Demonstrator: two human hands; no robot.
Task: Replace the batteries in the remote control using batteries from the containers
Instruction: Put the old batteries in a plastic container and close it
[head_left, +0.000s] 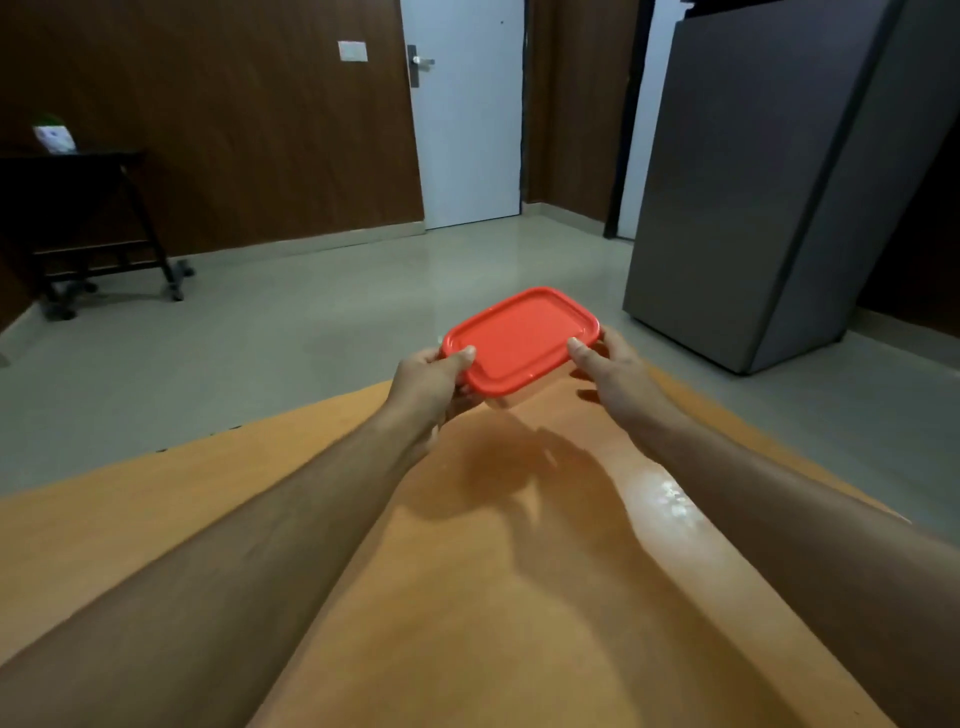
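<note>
Both hands hold a red lid (521, 339) above the far edge of the orange tabletop (467, 571). The left hand (428, 382) has its grip clamped on the lid's near left corner, thumb on top. The right hand (610, 364) pinches the right edge the same way.

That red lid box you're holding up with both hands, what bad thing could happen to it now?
The red-lidded container is held off the orange table, near its far edge, by the left hand and right hand at its ends only. It might slip and drop to the floor. If the lid pops off, whatever is inside could spill.
</note>
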